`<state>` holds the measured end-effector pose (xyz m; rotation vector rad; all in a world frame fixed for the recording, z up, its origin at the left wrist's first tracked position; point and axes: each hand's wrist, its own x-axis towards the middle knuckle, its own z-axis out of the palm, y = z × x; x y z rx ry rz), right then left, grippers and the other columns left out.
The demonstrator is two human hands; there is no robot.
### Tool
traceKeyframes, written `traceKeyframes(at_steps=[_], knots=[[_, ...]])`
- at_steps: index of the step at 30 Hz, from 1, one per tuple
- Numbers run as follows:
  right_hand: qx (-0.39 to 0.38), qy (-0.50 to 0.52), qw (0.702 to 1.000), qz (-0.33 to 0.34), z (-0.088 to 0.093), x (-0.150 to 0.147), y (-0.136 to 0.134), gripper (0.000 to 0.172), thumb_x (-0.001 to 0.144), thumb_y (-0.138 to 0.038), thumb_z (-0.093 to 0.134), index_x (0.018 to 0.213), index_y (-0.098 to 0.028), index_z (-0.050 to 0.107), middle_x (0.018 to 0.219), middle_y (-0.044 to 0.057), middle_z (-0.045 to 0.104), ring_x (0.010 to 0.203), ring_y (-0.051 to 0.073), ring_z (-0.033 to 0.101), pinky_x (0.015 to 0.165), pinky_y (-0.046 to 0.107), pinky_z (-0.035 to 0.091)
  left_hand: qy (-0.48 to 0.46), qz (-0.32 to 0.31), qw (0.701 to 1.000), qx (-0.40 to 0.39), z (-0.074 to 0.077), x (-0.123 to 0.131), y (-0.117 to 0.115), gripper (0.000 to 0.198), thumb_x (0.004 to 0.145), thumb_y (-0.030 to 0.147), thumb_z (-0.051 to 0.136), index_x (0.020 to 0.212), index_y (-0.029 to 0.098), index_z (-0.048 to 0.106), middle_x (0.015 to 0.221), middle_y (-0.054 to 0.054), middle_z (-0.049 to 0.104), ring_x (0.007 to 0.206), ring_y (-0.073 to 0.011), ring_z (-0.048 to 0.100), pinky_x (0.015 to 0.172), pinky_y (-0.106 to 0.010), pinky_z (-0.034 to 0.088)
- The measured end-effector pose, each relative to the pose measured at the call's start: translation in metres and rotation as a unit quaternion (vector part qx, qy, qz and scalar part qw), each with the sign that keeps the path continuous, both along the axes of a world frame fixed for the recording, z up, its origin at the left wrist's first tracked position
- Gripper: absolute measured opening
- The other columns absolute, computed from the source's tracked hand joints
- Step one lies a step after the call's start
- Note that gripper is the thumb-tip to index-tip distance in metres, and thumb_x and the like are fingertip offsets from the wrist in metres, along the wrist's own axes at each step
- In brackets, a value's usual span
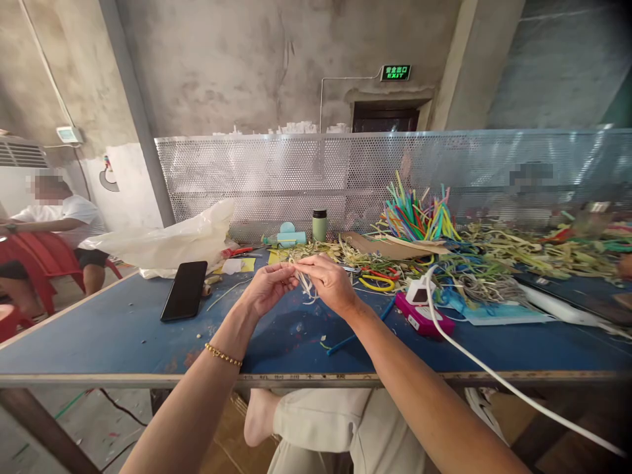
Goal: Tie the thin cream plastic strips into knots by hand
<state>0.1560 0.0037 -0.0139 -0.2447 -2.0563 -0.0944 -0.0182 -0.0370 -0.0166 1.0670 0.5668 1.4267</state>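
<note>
My left hand point(269, 286) and my right hand point(326, 280) meet over the middle of the blue table point(291, 342), fingertips close together. Both hands pinch a small bunch of pale, thin strips point(308, 290), whose loose ends hang below the fingers. My fingers hide the upper part of the bunch. Behind the hands lies a heap of green and straw-coloured strips point(355, 250). Yellow-handled scissors point(378, 283) rest just right of my right hand. A blue stick point(345, 342) lies on the table under my right forearm.
A black phone point(184, 291) and a large pale plastic bag point(172, 240) are at left. A green bottle point(319, 225) and a bundle of coloured sticks point(419, 214) stand behind. At right, a white cable point(474, 365) runs from a magenta box point(423, 316). A person point(62, 217) sits far left.
</note>
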Motion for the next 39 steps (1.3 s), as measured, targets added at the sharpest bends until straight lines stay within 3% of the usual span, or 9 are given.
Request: traceKeyframes(at_steps=[9, 16, 19, 23, 28, 32, 35, 39], knots=[[-0.097, 0.049, 0.993, 0.035, 0.003, 0.000, 0.002, 0.036, 0.094, -0.009, 0.048, 0.098, -0.030, 0.078, 0.112, 0.005, 0.067, 0.095, 0.016, 0.059, 0.090, 0.037, 0.050, 0.035, 0.035, 0.998, 0.024, 0.000, 0.002, -0.001, 0.024, 0.058, 0.017, 0.087, 0.072, 0.010, 0.068, 0.065, 0.000, 0.061, 0.057, -0.0076, 0.056, 0.057, -0.021, 0.044], [-0.145, 0.050, 0.987, 0.044, 0.002, -0.001, 0.000, 0.034, 0.093, -0.010, 0.048, 0.092, -0.026, 0.078, 0.110, 0.006, 0.067, 0.104, 0.017, 0.060, 0.091, 0.037, 0.049, 0.072, 0.067, 0.994, 0.045, 0.001, 0.004, -0.002, 0.021, 0.056, 0.018, 0.085, 0.065, 0.011, 0.067, 0.062, 0.000, 0.060, 0.055, -0.0068, 0.050, 0.053, -0.022, 0.037], [-0.165, 0.091, 0.982, 0.024, 0.005, -0.001, -0.003, 0.028, 0.091, -0.013, 0.050, 0.096, -0.023, 0.076, 0.106, 0.007, 0.067, 0.101, 0.018, 0.061, 0.079, 0.031, 0.050, 0.069, 0.074, 0.994, 0.044, 0.001, 0.004, -0.001, 0.022, 0.055, 0.018, 0.086, 0.065, 0.012, 0.067, 0.063, 0.000, 0.060, 0.055, -0.0065, 0.049, 0.052, -0.021, 0.035], [-0.176, 0.127, 0.976, -0.035, 0.009, 0.001, -0.006, 0.021, 0.086, -0.014, 0.054, 0.091, -0.019, 0.074, 0.092, 0.006, 0.067, 0.082, 0.017, 0.061, 0.064, 0.027, 0.045, 0.071, 0.094, 0.992, 0.033, 0.000, 0.003, 0.001, 0.025, 0.052, 0.019, 0.087, 0.067, 0.012, 0.068, 0.064, 0.001, 0.061, 0.052, -0.0052, 0.047, 0.048, -0.021, 0.031], [-0.146, 0.085, 0.983, -0.067, 0.009, 0.001, -0.011, 0.016, 0.085, -0.016, 0.055, 0.079, -0.017, 0.070, 0.078, 0.004, 0.065, 0.070, 0.015, 0.057, 0.061, 0.026, 0.041, 0.077, 0.130, 0.988, 0.007, -0.003, 0.001, 0.004, 0.035, 0.049, 0.021, 0.088, 0.077, 0.012, 0.070, 0.059, 0.002, 0.059, 0.046, -0.0041, 0.043, 0.043, -0.020, 0.026], [-0.149, -0.017, 0.987, -0.065, 0.002, -0.004, -0.013, 0.021, 0.087, -0.019, 0.056, 0.070, -0.018, 0.068, 0.065, 0.001, 0.064, 0.057, 0.012, 0.053, 0.055, 0.024, 0.036, 0.057, 0.154, 0.986, -0.009, -0.005, -0.004, 0.009, 0.035, 0.047, 0.019, 0.088, 0.074, 0.012, 0.067, 0.057, 0.005, 0.057, 0.042, -0.0027, 0.040, 0.040, -0.019, 0.024], [-0.133, -0.084, 0.981, -0.114, -0.005, -0.009, -0.014, 0.024, 0.087, -0.019, 0.058, 0.065, -0.019, 0.069, 0.064, 0.002, 0.065, 0.057, 0.013, 0.055, 0.056, 0.025, 0.034, 0.044, 0.161, 0.986, -0.025, -0.007, -0.007, 0.012, 0.032, 0.047, 0.017, 0.087, 0.070, 0.013, 0.064, 0.057, 0.006, 0.057, 0.040, -0.0023, 0.041, 0.038, -0.019, 0.024], [-0.140, -0.095, 0.968, -0.183, -0.012, -0.015, -0.013, 0.019, 0.085, -0.028, 0.065, 0.068, -0.021, 0.071, 0.067, 0.004, 0.068, 0.061, 0.015, 0.059, 0.054, 0.025, 0.032, 0.030, 0.155, 0.986, -0.050, -0.008, -0.005, 0.013, 0.031, 0.046, 0.014, 0.086, 0.066, 0.013, 0.062, 0.056, 0.005, 0.057, 0.040, -0.0034, 0.045, 0.038, -0.019, 0.026]])
